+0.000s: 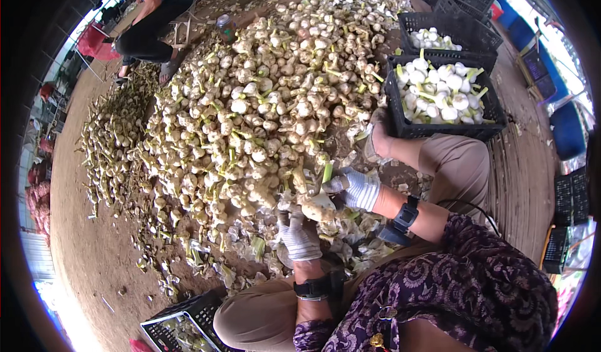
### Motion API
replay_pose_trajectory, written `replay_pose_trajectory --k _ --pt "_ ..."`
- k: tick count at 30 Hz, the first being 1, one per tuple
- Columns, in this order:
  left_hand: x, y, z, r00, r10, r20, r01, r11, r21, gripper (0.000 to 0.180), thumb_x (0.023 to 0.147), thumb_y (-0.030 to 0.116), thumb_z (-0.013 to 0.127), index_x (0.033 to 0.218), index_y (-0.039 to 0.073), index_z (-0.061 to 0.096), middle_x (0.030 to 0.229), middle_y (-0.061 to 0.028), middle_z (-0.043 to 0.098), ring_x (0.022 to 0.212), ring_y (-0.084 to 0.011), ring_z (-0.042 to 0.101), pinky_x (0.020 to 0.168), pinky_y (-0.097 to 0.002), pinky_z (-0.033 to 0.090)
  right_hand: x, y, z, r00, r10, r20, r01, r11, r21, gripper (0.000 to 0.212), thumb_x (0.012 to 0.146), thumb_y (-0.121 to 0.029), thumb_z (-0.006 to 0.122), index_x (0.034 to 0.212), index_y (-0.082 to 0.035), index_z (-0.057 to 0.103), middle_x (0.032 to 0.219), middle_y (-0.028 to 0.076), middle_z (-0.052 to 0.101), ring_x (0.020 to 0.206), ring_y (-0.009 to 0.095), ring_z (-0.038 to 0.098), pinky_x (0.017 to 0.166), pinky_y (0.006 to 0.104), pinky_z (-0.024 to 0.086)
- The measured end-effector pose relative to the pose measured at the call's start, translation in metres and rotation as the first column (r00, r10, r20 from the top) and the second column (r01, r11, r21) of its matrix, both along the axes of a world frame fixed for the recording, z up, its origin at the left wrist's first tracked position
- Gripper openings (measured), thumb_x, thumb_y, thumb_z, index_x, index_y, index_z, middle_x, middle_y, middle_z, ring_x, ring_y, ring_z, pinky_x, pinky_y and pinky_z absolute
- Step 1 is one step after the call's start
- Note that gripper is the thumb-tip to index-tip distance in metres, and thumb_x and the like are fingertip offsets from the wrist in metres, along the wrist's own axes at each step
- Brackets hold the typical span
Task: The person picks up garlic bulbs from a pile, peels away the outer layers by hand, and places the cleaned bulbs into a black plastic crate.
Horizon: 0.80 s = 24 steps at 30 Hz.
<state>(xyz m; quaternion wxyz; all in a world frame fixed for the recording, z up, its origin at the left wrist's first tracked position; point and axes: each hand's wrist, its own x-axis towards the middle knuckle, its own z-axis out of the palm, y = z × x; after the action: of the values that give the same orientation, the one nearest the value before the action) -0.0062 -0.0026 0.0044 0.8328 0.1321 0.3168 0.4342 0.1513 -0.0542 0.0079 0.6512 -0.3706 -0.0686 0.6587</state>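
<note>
My right hand (pixel 357 189), in a striped white glove with dark fingertips, is closed around a garlic bulb (pixel 322 200) with a pale neck and a short green stem. My left hand (pixel 298 238), gloved alike, is just to the lower left of it. Its fingers are bent toward the edge of the heap, and what they hold, if anything, is hidden. In front of both hands spreads a large heap of unpeeled garlic bulbs (pixel 250 114), brownish, many with stems. Loose papery garlic skins (pixel 256 249) lie under and around my hands.
A black crate (pixel 432 131) of clean white garlic stands at the right by my foot, another crate (pixel 482 58) behind it. At lower left, a black crate (pixel 206 308) holds skins or trimmings. Another person (pixel 153 20) sits at the far left beside the heap.
</note>
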Motion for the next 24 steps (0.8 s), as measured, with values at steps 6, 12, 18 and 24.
replay_pose_trajectory --k 6,12,18,24 --pt "-0.020 0.020 0.014 0.992 0.110 -0.064 -0.096 0.977 0.193 0.041 0.066 -0.013 0.053 0.102 0.007 0.054 0.085 -0.0047 0.058 0.070 -0.0146 0.057 0.063 -0.0253 0.049 0.007 -0.009 -0.011 0.982 -0.180 -0.056 0.158 0.948 -0.277 0.013 0.075 -0.013 0.066 0.080 -0.002 0.060 0.067 0.007 0.062 0.050 0.017 0.058 0.041 0.0256 0.046" --pt "-0.014 0.002 0.053 0.973 -0.032 0.228 0.011 0.996 0.093 0.052 0.059 -0.005 0.055 0.110 0.003 0.052 0.098 -0.0125 0.058 0.082 -0.0283 0.060 0.072 -0.0416 0.054 0.019 -0.009 -0.038 0.945 -0.315 -0.090 0.278 0.916 -0.290 0.010 0.080 -0.011 0.060 0.079 -0.001 0.060 0.065 0.009 0.061 0.052 0.019 0.058 0.044 0.0280 0.047" --pt "-0.025 0.009 0.015 0.882 -0.453 -0.129 0.467 0.878 0.107 0.035 0.074 0.019 0.064 0.105 0.005 0.057 0.096 -0.0123 0.062 0.083 -0.0256 0.061 0.074 -0.0394 0.051 0.030 -0.010 -0.014 0.938 -0.334 -0.095 0.312 0.931 -0.192 0.015 0.078 -0.004 0.059 0.090 0.004 0.057 0.080 0.010 0.063 0.071 0.020 0.062 0.058 0.0296 0.051" --pt "0.000 0.002 -0.004 0.793 -0.498 -0.351 0.481 0.866 -0.141 0.055 0.079 0.050 0.058 0.102 0.001 0.052 0.090 -0.0157 0.058 0.076 -0.0291 0.060 0.055 -0.0473 0.053 0.025 -0.013 -0.011 0.830 -0.112 0.546 0.087 0.994 0.071 0.016 0.072 -0.007 0.069 0.087 -0.004 0.064 0.080 0.007 0.065 0.076 0.014 0.060 0.072 0.0274 0.049"
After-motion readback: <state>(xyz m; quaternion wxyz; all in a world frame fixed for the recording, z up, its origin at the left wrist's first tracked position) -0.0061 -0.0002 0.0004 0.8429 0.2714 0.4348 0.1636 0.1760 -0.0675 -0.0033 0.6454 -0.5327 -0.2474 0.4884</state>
